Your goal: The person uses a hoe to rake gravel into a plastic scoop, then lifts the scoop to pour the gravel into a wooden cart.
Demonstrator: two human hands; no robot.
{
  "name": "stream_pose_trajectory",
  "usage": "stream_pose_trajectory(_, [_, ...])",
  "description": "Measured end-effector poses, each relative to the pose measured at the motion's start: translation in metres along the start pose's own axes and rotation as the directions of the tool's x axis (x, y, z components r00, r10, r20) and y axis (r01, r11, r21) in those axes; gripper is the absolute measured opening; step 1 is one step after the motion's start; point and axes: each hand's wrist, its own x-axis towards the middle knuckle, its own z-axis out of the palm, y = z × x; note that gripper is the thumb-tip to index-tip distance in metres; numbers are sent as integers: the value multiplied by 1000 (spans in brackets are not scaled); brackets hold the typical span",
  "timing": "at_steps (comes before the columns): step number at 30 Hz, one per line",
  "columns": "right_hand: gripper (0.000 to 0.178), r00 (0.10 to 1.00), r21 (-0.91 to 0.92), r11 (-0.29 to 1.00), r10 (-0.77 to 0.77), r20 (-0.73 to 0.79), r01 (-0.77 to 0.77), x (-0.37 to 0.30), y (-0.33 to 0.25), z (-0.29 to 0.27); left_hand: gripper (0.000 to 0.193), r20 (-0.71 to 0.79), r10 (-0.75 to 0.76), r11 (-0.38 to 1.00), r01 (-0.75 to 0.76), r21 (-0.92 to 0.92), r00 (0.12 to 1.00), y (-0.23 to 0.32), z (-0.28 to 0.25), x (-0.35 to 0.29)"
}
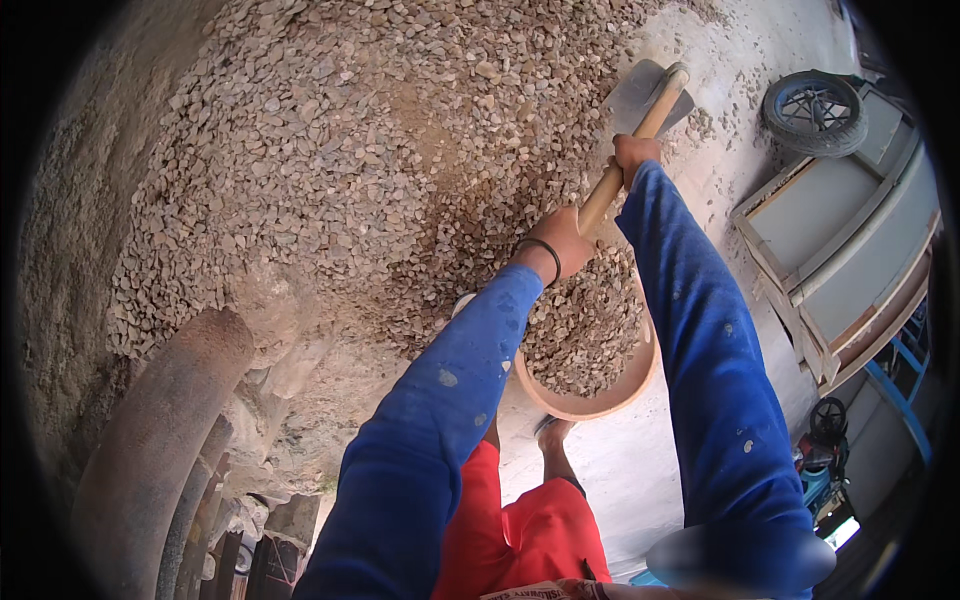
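My left hand (566, 243), with a dark band at its wrist, is closed round the lower part of the wooden handle of a hoe (603, 200). Higher up the same handle, closer to the blade, my right hand (636, 157) is wrapped round it. The wide grey metal blade (637, 92) is at the far end, over the edge of the gravel pile (400, 150). Below my hands, by my feet, stands a pinkish round basin (592, 402) heaped with gravel (580, 345). My forearms hide part of the basin's rim.
A loose tyre on a spoked wheel (815, 112) lies at the right beside a pale framed panel (825, 215). Farther down that side is a motorbike (820, 455). Curved pipe-like pieces (165, 450) and rubble lie at the lower left. Pale concrete floor (600, 460) surrounds my feet.
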Motion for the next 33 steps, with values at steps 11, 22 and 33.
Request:
stream_pose_trajectory(11, [30,917,-233,970,24,398,75,-171,120,23,47,-15,-337,936,333,-116,942,-32,31,-217])
stream_pose_trajectory(22, [33,707,-280,960,214,674,-23,-205,218,-98,54,-10,-360,923,355,-149,933,-2,188,-294])
stream_pose_trajectory(33, [13,610,27,873,318,726,-487,-263,377,-265,44,-163,-197,967,218,129,967,10,386,-419])
